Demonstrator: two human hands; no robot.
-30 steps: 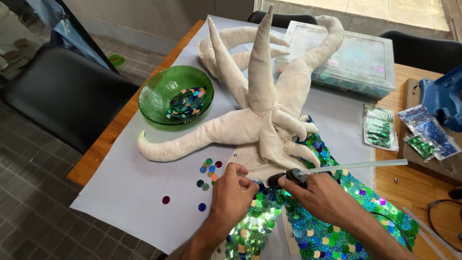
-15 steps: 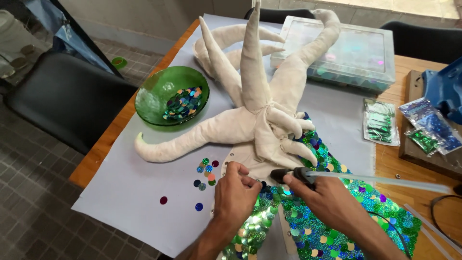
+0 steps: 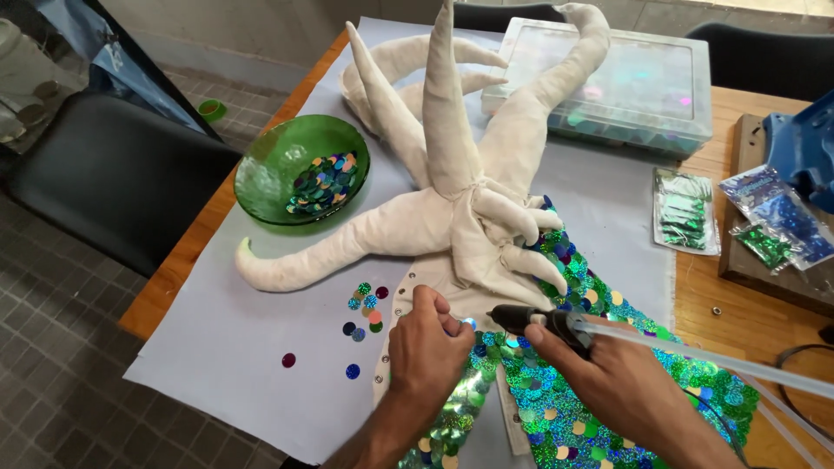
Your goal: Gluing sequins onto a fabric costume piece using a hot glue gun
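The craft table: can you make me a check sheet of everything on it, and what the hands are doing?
Surface: wooden table under a pale sheet.
Job's things: cream stuffed tentacle piece; sequinned fabric partly covered; loose sequins on the sheet.
Clutter: green glass bowl of sequins, clear lidded box, sequin packets, blue object, spare glue sticks.
Hands: left hand pinches at the fabric edge; right hand grips a glue gun, nozzle beside the left fingertips.
Cables: dark cord at the right edge.
Surroundings: black chairs, tiled floor.
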